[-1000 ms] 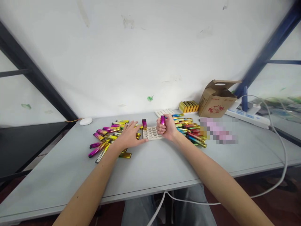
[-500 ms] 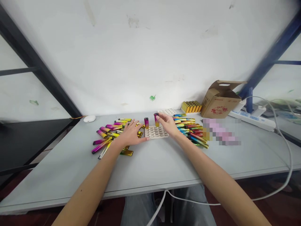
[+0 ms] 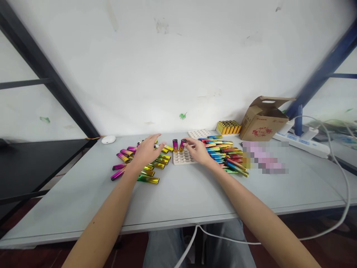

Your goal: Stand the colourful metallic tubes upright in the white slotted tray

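My right hand [image 3: 198, 149] pinches a purple-and-gold lighter [image 3: 182, 145] by its top, over the back row of a white tray [image 3: 184, 160] with round holes. The lighter leans slightly. Just left of it, another purple-and-gold lighter [image 3: 175, 145] stands upright in the tray's back left corner. My left hand [image 3: 147, 150] hovers with fingers apart over a loose pile of shiny lighters [image 3: 122, 156], holding nothing; it hides part of the pile. A second pile of multicoloured lighters [image 3: 231, 150] lies to the right, partly behind my right wrist.
Behind the right pile are another holed tray [image 3: 199, 133] and a tray packed with yellow lighters [image 3: 229, 128]. An open cardboard box [image 3: 262, 121] stands by a white power strip [image 3: 304, 143]. A white case [image 3: 108, 139] sits at back left. A white cable [image 3: 347, 186] loops across the right edge.
My right hand has brought its lighter lower and left, closer to the standing one. My left hand has lifted a little and shifted away from the tray's edge.
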Demonstrator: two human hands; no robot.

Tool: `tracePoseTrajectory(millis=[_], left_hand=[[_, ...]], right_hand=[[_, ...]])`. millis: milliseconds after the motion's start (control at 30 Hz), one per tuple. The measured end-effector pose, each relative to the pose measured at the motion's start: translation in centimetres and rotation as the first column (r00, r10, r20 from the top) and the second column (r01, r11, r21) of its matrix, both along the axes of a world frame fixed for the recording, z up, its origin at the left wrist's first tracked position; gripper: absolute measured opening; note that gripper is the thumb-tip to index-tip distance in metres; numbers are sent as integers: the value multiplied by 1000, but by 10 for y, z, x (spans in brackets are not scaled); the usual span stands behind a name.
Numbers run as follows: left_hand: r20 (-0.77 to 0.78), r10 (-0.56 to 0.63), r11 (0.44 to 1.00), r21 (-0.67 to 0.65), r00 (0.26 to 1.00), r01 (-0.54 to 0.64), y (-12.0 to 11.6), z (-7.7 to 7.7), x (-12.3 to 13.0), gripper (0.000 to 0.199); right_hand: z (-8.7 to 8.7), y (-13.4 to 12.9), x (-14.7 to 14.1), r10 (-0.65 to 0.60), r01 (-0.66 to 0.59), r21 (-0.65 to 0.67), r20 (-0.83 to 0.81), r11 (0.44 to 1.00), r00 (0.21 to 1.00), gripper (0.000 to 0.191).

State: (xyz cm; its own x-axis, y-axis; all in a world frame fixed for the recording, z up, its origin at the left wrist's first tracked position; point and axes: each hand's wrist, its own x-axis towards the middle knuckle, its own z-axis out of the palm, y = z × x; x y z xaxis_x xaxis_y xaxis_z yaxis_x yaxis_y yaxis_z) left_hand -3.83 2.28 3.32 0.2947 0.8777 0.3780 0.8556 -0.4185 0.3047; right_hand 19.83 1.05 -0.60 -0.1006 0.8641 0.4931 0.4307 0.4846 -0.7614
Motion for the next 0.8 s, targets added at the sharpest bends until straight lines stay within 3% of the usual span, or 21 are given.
tracePoseTrajectory(millis=[100, 200, 433, 600, 800], left_hand=[[110, 84, 996, 33, 990, -88, 7, 1, -8, 45], [127, 202, 979, -37, 971, -199, 15, 0, -18, 44], [-68, 378, 905, -185, 923, -384, 26, -2, -36, 47], [-149, 375, 894, -202, 915, -400, 24, -4, -34, 41], [-295, 318, 912, -164, 901, -376, 8, -10, -10, 36]], right_hand=[[-1, 0, -4, -28, 26, 29, 76, 999, 997, 30], [-5, 2, -7, -48, 44, 28, 135, 999, 990, 29], [-9, 4, -8, -58, 73, -39, 289, 997, 956, 29], [-5, -3, -7, -93, 106, -23, 325, 994, 941, 38], [-4, -7, -6, -105, 112, 5, 387, 994, 916, 36]])
